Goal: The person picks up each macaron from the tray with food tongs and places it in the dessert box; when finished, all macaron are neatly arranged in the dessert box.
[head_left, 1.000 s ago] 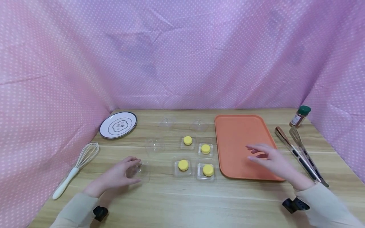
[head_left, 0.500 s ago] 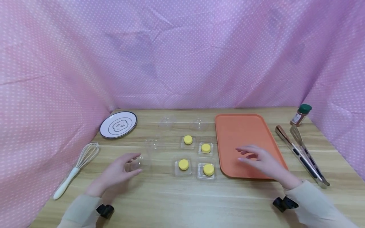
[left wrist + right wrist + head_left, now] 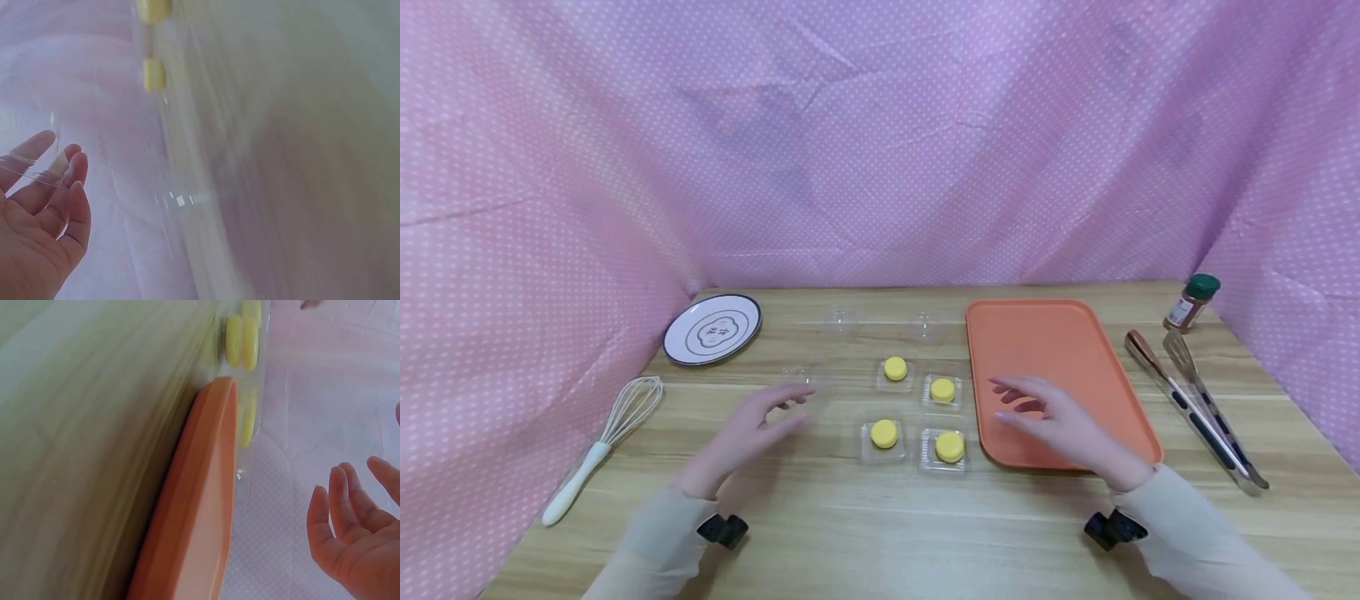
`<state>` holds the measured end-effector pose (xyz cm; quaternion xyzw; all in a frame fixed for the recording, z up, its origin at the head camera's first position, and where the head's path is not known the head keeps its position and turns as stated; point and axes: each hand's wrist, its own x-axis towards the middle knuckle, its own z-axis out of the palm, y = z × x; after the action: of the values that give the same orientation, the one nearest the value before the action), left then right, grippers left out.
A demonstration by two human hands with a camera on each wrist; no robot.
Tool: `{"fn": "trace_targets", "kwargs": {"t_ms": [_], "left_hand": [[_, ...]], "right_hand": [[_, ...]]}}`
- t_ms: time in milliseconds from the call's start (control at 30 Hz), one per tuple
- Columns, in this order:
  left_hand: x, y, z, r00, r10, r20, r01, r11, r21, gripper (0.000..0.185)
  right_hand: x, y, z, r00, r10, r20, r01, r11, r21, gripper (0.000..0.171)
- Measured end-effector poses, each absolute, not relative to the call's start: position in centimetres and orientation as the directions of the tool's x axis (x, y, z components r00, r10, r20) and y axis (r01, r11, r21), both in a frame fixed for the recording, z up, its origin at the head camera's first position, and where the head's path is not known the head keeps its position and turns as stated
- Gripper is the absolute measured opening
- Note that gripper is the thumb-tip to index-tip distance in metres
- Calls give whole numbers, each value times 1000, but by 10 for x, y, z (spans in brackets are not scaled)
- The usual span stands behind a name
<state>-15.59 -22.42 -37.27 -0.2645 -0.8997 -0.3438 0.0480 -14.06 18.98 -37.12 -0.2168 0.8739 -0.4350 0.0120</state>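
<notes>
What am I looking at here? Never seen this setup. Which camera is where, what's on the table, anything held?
No machine: a person works bare-handed, with one camera on the head and one on each wrist. The wide picture is the head view; the two blurry ones look along each palm. On the wooden table lie four yellow cakes in clear trays, an orange tray, a plate, a whisk, tongs and a spice jar. The left hand and right hand hover open, holding nothing.

A staged tabletop recording set is indicated: a wooden table [image 3: 880,533] is enclosed by pink dotted cloth [image 3: 880,142] on three sides.
</notes>
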Motion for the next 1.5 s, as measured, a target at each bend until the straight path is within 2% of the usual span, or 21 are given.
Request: {"fn": "trace_targets", "kwargs": {"t_ms": [333,533,867,1100,1500], "left_hand": [[-168,-178,-360,-869,460,185,449,574,684,32],[-175,-154,-353,-884,458,93,354,527,773,37],[-184,-118,-346,-833,553,38,334,447,830,50],[-190,-104,-345,-809,585,-63,252,441,861,65],[-197,-85,-345,-761,626,-171,156,433,888,77]], "right_hand": [[-147,172,-365,-897,-396,194,-383,481,-789,49],[-151,166,-361,-893,-392,222,-400,461,-792,48],[-156,149,-348,-865,-395,309,-472,432,-768,50],[-159,141,-344,-842,-404,358,-521,435,-735,51],[-162,135,-344,-831,-417,367,-532,408,-741,42]]}}
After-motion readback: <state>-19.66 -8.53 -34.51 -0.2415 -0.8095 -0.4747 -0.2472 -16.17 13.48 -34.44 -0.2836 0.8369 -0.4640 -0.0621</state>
